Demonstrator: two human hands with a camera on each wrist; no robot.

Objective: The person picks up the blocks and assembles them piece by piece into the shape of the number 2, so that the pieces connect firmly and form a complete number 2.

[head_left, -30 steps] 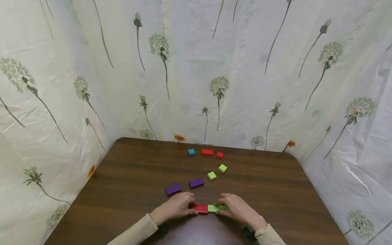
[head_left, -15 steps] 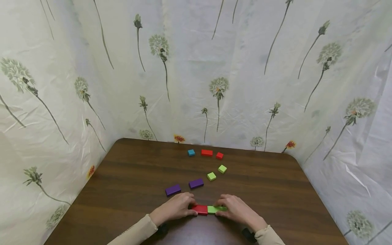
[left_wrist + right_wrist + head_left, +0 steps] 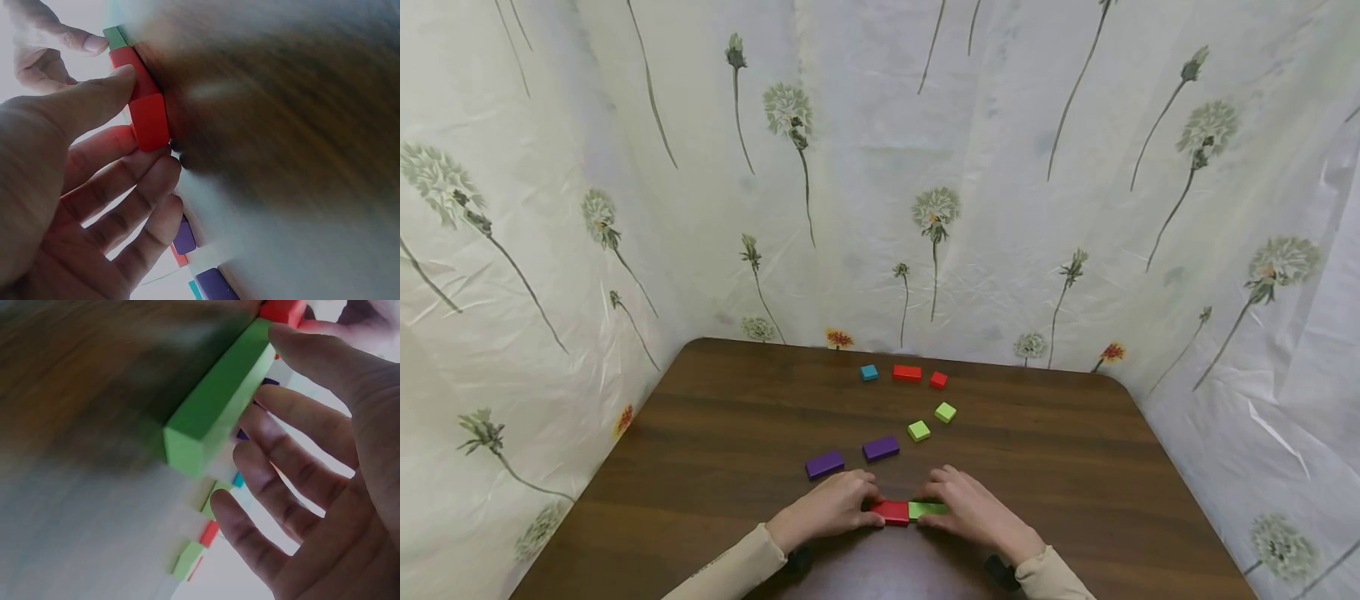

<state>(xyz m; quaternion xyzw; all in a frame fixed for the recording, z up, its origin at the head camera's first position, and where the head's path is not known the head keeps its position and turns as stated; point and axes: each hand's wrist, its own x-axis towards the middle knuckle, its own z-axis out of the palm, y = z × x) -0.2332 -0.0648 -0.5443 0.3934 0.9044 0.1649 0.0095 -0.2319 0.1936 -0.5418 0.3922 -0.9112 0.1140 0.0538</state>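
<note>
A long red block [image 3: 891, 512] and a long green block [image 3: 927, 511] lie end to end on the table near its front. My left hand [image 3: 835, 504] grips the red block between thumb and fingers, with the thumb [image 3: 119, 84] along one side. My right hand [image 3: 973, 510] holds the green block near the end that meets the red one. In the right wrist view the thumb and index finger lie on either side of the green block [image 3: 219, 397]; the other fingers are spread away from it. Fingers hide parts of both blocks in the head view.
Two purple blocks [image 3: 881, 449] lie just beyond my left hand. Two small green blocks [image 3: 919, 431] sit farther back. Near the table's far edge are a small blue block [image 3: 868, 372], a long red block [image 3: 907, 373] and a small red block [image 3: 938, 380]. A flowered curtain [image 3: 865, 208] surrounds the table [image 3: 737, 417].
My right hand has shifted slightly left along the green block, toward the red one. The left hand and both held blocks look unmoved.
</note>
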